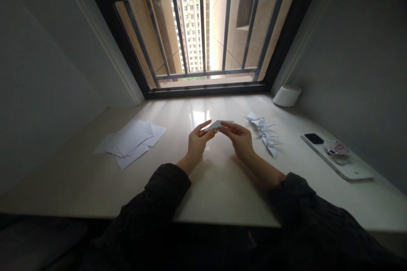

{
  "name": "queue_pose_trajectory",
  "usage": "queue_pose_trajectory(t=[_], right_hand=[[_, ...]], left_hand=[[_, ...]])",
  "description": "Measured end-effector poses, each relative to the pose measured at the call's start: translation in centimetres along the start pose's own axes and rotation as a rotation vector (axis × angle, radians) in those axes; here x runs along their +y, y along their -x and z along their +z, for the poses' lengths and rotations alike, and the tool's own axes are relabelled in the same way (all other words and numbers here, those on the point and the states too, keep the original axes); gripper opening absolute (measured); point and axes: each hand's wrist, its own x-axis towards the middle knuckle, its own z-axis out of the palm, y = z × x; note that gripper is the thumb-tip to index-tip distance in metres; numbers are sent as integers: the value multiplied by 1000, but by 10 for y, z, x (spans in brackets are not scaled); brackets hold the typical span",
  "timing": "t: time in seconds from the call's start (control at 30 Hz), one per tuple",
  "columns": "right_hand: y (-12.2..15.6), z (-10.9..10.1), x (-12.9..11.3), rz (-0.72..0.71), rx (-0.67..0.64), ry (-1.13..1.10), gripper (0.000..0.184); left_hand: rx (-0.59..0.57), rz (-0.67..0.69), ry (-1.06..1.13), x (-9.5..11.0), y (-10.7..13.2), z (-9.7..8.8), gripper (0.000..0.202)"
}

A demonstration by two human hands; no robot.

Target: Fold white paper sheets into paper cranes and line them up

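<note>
A small piece of folded white paper is held up above the white sill between both hands. My left hand pinches its left side between thumb and fingers. On the other side my right hand grips the paper, fingers over its top and thumb beneath. The visible part of the paper has a low, pointed shape; my fingers cover the rest. Just right of my right hand lies a row of several folded paper cranes with thin pointed ends.
Loose white paper sheets lie overlapping at the left. At the right rests a phone with a round cartoon grip on its back. A white cup-like object stands in the back right corner. Behind the sill is a barred window.
</note>
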Motion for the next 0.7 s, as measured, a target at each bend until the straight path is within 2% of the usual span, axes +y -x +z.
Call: queue_pose_trajectory(t=[0.7], right_hand=[[-7,-9,-3,92,-19,24,34]], left_hand=[[-90,-2,18,2,-1,-5,40]])
